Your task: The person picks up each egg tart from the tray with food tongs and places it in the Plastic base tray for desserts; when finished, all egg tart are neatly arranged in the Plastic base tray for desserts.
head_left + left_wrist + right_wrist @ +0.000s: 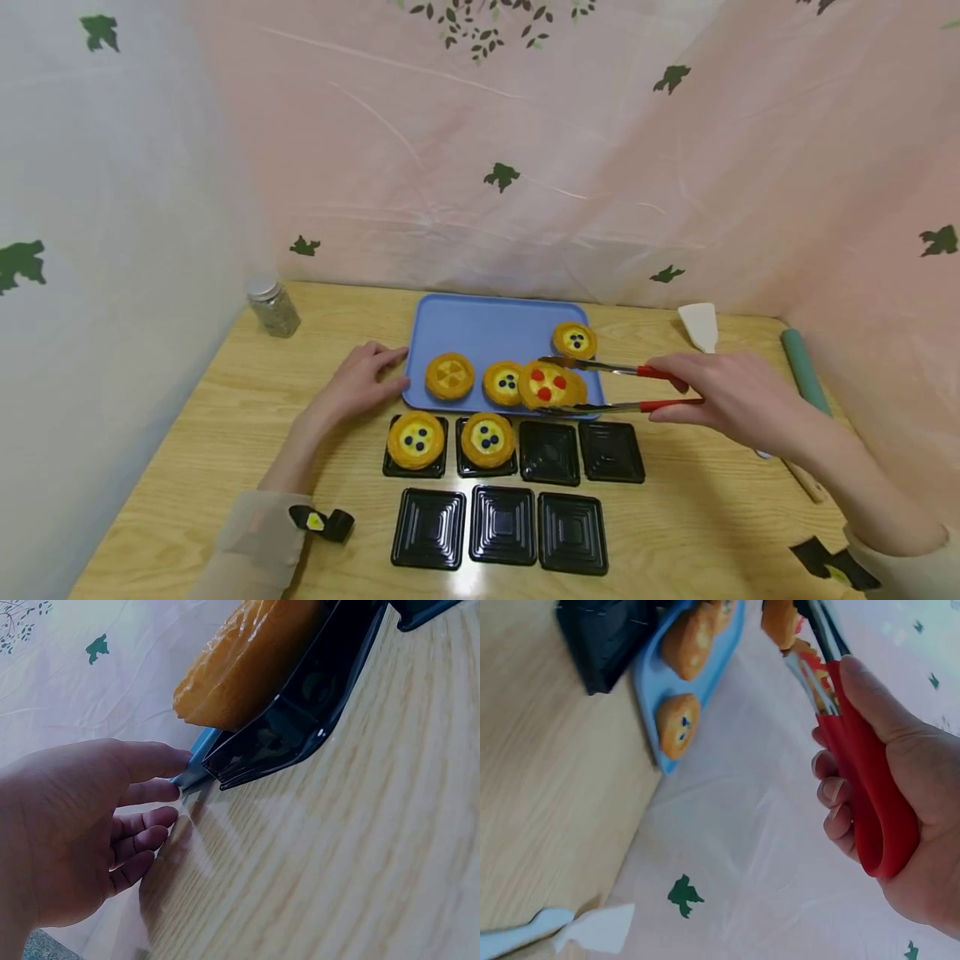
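My right hand [738, 396] grips the red handles of metal tongs [859, 761]. Between the tong tips is a toy tart with red pieces on top [546, 385], raised over the right part of a blue tray [480, 321]. It overlaps a blueberry tart [501, 384] and hides most of another tart [576, 388] in the head view. Another blueberry tart [574, 341] lies at the tray's right side, and a plain-topped tart [450, 377] at its left front. At the tray's left edge, fingertips of my left hand [360, 379] touch the rim, the fingers loosely extended.
Two blueberry tarts [416, 440] sit on black square trays in the front row. More black square trays [502, 525] stand around them on the wooden table. A lidded jar [274, 308] is at back left; a white spatula [701, 325] and green roller [804, 371] lie right.
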A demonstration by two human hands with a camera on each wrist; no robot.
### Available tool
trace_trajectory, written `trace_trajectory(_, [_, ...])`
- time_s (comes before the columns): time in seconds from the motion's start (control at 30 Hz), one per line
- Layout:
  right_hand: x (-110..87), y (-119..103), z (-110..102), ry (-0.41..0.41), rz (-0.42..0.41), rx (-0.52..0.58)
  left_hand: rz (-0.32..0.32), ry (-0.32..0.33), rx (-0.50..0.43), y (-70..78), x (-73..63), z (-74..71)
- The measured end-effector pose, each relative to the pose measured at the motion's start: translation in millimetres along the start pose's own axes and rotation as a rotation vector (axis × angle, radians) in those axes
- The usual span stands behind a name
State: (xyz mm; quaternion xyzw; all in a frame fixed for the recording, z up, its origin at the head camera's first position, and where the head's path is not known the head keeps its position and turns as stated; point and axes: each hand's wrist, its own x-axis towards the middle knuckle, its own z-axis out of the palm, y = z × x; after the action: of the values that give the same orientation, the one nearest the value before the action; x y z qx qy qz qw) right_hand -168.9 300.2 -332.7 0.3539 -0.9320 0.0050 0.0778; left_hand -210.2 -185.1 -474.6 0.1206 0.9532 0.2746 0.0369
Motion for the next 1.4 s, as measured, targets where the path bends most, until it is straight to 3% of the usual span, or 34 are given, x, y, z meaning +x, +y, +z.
trace_trajectory(0.27, [-22.8, -5, 8, -0.015, -0.056, 0.038, 0.013, 0.008, -0.005, -0.4, 1.4, -0.3])
trace_trajectory(0.47, [-34.3, -6, 20, 0.028, -0.108, 0.034, 0.006, 0.003, -0.020, -0.7, 0.2, 1.8])
trace_trajectory(0.87, [-38.5, -4, 40, 0.078, -0.138, -0.003, 0.026, 0.023, -0.029, 0.6, 0.0, 1.3])
trace_trajectory(1.4, [-37.4, -6, 44, 0.031, -0.094, 0.003, 0.025, 0.015, -0.020, -1.5, 0.4, 1.1])
